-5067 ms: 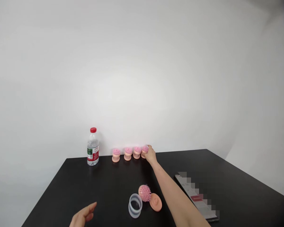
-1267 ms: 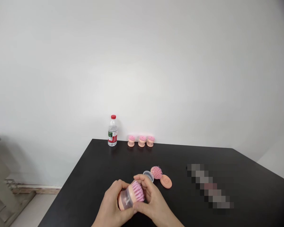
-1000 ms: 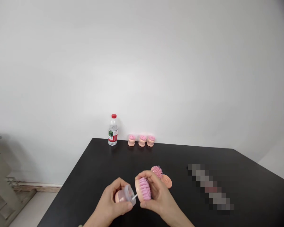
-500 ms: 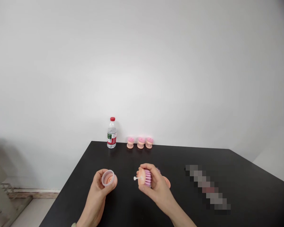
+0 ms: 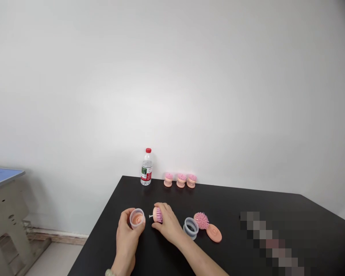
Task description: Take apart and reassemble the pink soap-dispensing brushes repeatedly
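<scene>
My left hand (image 5: 128, 234) is wrapped round a small clear cup (image 5: 137, 218) with a peach-coloured base, its open mouth tilted towards me. Just to its right, my right hand (image 5: 168, 224) grips a brush head (image 5: 158, 215) with pink bristles. A thin white stem sticks out of the brush head's back, pointing at the cup with a small gap between them. On the black table right of my right wrist lie a clear ring-shaped cup (image 5: 191, 228), another pink bristle head (image 5: 201, 220) and a peach oval disc (image 5: 214, 233).
Along the wall stand a water bottle (image 5: 146, 168) with a red cap and three pink-bristled brushes (image 5: 181, 181) on peach bases. A pixelated long object (image 5: 271, 245) lies on the right of the black table (image 5: 232, 203). A blue-topped desk (image 5: 5, 177) stands at the far left.
My right hand has moved left with the brush head, bringing its stem close to the cup. The parts right of my right hand have come into fuller view. The camera has shifted left.
</scene>
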The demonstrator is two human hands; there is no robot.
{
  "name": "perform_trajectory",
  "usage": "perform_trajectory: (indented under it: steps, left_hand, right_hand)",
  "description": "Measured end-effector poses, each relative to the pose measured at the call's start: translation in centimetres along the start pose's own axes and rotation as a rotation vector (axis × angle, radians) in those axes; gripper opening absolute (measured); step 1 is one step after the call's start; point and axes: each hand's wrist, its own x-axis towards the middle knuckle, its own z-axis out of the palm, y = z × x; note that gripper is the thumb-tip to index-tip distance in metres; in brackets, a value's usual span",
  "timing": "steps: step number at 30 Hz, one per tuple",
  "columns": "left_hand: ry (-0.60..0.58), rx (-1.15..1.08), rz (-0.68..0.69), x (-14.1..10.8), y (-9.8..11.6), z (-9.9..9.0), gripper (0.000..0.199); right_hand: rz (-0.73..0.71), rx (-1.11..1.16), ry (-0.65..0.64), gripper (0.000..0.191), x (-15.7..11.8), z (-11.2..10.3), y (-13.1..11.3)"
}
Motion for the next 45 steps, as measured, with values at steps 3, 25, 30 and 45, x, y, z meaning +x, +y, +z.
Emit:
perform_trajectory:
  steps: [3, 25, 30, 45]
  left_hand:
    - [-0.1, -0.011, -0.036, -0.4, 0.3, 0.2, 0.053]
    - [-0.77, -0.263, 0.079, -2.5, -1.5, 1.9, 0.051]
    - [-0.711, -0.151, 0.14, -2.4, -1.6, 2.1, 0.04]
    - [-0.332, -0.288, -0.17, -1.5, 2.4, 0.9, 0.044]
  right_hand:
    - [0.006, 0.016, -0.028, 0.075, -0.3, -0.4, 0.2]
    - [-0.14, 0.528, 0.04, 0.038, -8.0, -4.8, -1.3]
    - [-0.06, 0.53, -0.008, 0.026, -8.0, -5.0, -1.5]
    - [-0.18, 0.492, 0.298, 0.05, -8.6, -6.6, -0.8]
